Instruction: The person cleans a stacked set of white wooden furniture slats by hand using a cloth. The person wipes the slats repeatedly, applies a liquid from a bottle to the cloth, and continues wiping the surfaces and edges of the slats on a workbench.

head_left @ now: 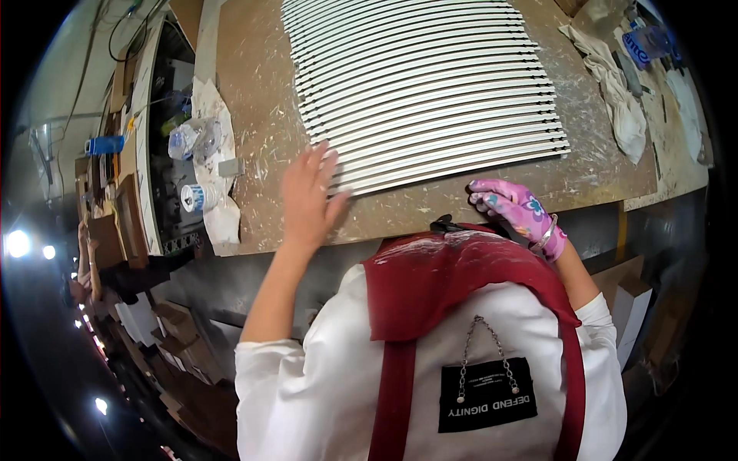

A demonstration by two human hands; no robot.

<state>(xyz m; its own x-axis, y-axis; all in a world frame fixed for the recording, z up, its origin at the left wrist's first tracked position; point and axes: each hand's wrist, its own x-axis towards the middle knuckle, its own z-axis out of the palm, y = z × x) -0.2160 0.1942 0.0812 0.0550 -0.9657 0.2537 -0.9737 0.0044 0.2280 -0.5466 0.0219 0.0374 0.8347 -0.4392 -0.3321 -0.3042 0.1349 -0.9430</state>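
Observation:
A row of long, thin white slats (430, 100) lies side by side on the brown worktable (254, 131). Small dark marks or fittings show near both ends of the slats. My bare left hand (307, 192), fingers apart and slightly blurred, is at the left ends of the nearest slats; whether it touches them I cannot tell. To the right, my right hand (519, 211) wears a pink flowered glove. It rests at the table's front edge, below the right end of the nearest slat, with loosely bent fingers and nothing visible in them.
On the left, a clear plastic bottle (194, 140) and a small white-and-blue container (194, 197) stand by a grey block (230, 167). At right lie a crumpled white cloth (615, 104) and a blue-labelled bottle (648, 44). Another person (92, 280) is at far left.

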